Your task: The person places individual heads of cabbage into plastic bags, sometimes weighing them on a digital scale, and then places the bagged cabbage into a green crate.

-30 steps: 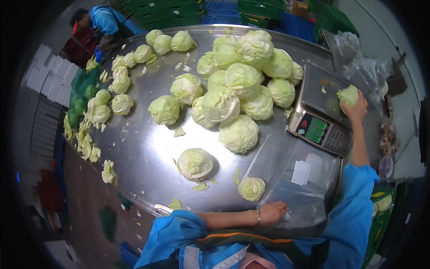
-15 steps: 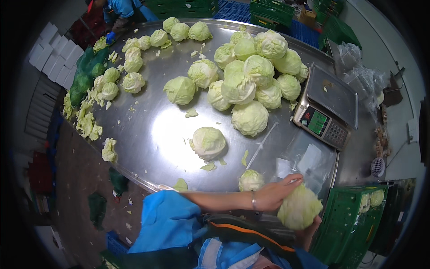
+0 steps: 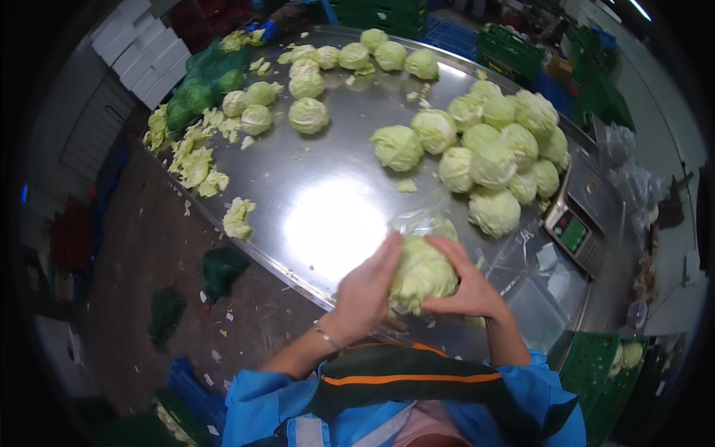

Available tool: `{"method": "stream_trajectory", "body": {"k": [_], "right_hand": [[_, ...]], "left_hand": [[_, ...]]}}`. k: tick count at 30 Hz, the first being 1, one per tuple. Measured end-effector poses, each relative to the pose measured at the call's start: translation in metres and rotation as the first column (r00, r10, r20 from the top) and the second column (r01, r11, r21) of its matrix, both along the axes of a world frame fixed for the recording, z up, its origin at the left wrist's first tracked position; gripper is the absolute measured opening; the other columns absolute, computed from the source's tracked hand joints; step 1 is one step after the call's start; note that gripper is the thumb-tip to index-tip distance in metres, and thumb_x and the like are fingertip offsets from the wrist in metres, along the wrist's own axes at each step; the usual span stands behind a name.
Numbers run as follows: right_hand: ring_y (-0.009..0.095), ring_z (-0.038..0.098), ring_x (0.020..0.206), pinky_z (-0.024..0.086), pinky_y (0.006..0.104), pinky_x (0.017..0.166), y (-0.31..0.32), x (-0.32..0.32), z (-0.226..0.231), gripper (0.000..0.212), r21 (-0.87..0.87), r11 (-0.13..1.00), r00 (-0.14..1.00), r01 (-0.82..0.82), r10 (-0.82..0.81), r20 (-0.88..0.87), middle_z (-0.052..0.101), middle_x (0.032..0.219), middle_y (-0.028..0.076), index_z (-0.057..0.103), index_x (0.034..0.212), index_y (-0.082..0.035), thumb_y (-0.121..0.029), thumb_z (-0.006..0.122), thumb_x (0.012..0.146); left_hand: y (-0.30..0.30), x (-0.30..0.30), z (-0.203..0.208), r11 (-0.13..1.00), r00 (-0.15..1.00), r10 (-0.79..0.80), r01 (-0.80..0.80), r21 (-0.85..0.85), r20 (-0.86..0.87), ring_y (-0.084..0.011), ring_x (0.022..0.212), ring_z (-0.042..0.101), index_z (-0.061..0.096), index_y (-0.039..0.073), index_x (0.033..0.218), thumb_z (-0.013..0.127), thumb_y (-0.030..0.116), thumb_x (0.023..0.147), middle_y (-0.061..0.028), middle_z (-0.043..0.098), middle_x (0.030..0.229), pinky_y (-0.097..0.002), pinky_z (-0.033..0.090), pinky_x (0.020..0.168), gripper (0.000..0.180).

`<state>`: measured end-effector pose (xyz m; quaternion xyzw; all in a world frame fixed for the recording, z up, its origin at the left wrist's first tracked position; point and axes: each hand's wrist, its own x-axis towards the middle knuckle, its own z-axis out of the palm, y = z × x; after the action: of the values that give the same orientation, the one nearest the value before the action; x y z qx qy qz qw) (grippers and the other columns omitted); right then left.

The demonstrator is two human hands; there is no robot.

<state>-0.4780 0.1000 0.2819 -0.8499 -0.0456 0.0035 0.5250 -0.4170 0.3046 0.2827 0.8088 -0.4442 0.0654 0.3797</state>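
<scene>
Between my palms, at the near edge of the metal table, is a pale green cabbage (image 3: 421,277). My left hand (image 3: 366,292) presses flat fingers along its left side. Curved round its right side is my right hand (image 3: 471,289), thumb low on the leaves. A clear plastic bag (image 3: 414,220) lies just beyond the cabbage; whether it reaches round the leaves I cannot tell. Part of another cabbage (image 3: 446,229) shows behind. More clear bags (image 3: 532,302) lie right of my right hand.
A heap of cabbages (image 3: 495,164) stands at the right of the table (image 3: 328,175), beside a scale (image 3: 573,231). Loose leaves (image 3: 195,165) and a green net sack (image 3: 197,93) lie at the left. A co-worker's blue-gloved hand (image 3: 264,30) is at the far edge. Green crates (image 3: 588,372) stand at right.
The held cabbage has moved left, from beside the right-hand crate to the middle of the near edge. My left hand no longer reaches across to the right. The view has turned.
</scene>
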Motion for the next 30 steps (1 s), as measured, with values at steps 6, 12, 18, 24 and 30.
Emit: {"method": "stream_trajectory", "body": {"k": [6,12,18,24,30], "right_hand": [[0.038,0.037,0.119,0.035,0.0435,0.099,0.078,0.107,-0.017,0.087,-0.156,0.987,1.000,-0.029,0.029,-0.001,0.035,0.129,0.018,0.039,0.132,-0.010,-0.032,0.077,0.056],[0.038,0.042,0.113,0.038,0.0416,0.094,0.159,0.138,-0.074,0.083,-0.494,0.841,0.957,0.221,-0.285,-0.057,0.040,0.122,0.021,0.040,0.130,-0.008,-0.030,0.076,0.058],[0.042,0.040,0.111,0.039,0.0451,0.092,0.156,0.140,-0.117,0.091,-0.405,0.884,0.879,0.235,-0.371,-0.299,0.033,0.124,0.021,0.033,0.134,-0.007,-0.042,0.074,0.061],[0.037,0.039,0.113,0.041,0.0448,0.089,0.152,0.146,-0.116,0.096,0.310,0.706,0.719,0.637,-0.399,-0.569,0.027,0.132,0.024,0.022,0.138,-0.003,-0.045,0.073,0.068],[0.029,0.058,0.084,0.046,0.0328,0.073,0.129,0.197,-0.196,0.052,-0.016,0.854,0.781,0.520,-0.483,-0.396,0.052,0.111,0.020,0.046,0.124,-0.003,-0.034,0.059,0.084]], "left_hand": [[0.076,0.058,-0.013,0.989,0.994,-0.051,0.036,0.145,0.102,-0.0269,0.084,0.057,0.042,-0.007,0.124,0.047,-0.005,0.070,-0.0170,0.044,0.130,-0.0336,0.048,0.070,0.054],[0.101,0.111,-0.070,0.996,0.927,0.095,-0.088,0.034,-0.364,-0.0351,0.114,0.045,0.034,-0.007,0.129,0.043,-0.008,0.072,-0.0217,0.037,0.134,-0.0379,0.039,0.095,0.058],[0.099,0.123,-0.112,0.977,0.946,-0.143,0.182,0.110,-0.292,-0.0350,0.110,0.048,0.032,-0.004,0.132,0.046,-0.008,0.069,-0.0226,0.037,0.132,-0.0359,0.044,0.085,0.064],[0.109,0.149,-0.152,0.999,0.952,0.040,-0.036,0.019,-0.303,-0.0310,0.107,0.050,0.029,-0.006,0.133,0.041,-0.010,0.071,-0.0216,0.033,0.135,-0.0354,0.045,0.083,0.063],[0.129,0.188,-0.146,0.970,0.677,0.139,-0.240,-0.038,-0.723,-0.0257,0.100,0.050,0.028,-0.008,0.133,0.039,-0.009,0.072,-0.0197,0.028,0.137,-0.0263,0.043,0.078,0.062]]}}
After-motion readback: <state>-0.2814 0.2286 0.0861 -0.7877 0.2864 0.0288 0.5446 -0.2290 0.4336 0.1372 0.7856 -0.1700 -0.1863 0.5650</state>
